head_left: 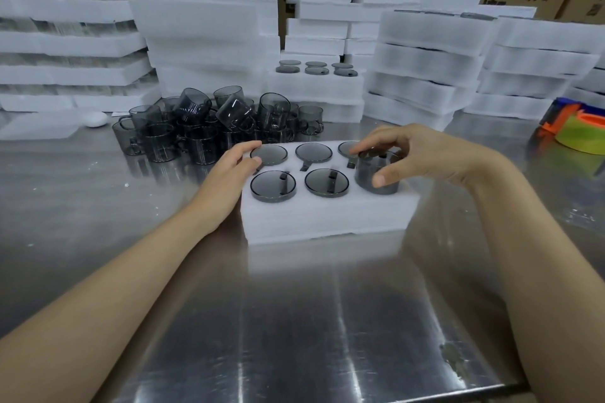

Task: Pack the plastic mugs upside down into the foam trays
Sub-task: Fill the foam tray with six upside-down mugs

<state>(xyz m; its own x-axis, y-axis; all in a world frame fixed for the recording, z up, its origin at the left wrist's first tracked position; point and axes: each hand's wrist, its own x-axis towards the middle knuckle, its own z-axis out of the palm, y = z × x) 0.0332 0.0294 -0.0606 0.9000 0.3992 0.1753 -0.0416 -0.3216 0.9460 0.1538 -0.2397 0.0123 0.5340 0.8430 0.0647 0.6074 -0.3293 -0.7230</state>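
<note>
Filling the last pocket: the right hand [422, 154] grips the sixth mug [366, 177], inverted and half-sunk in the foam tray's [311, 219] near-right hole. The left hand [232, 170], fingers relaxed, rests on the tray's far-left corner. Five other mugs [273, 185] sit flush, and a pile of loose mugs [196, 127] waits on the desk [294, 321].

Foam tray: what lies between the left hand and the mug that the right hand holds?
In the head view, the front-left mug and the front-middle mug, both seated upside down, lie between the left hand and the held mug.
</note>
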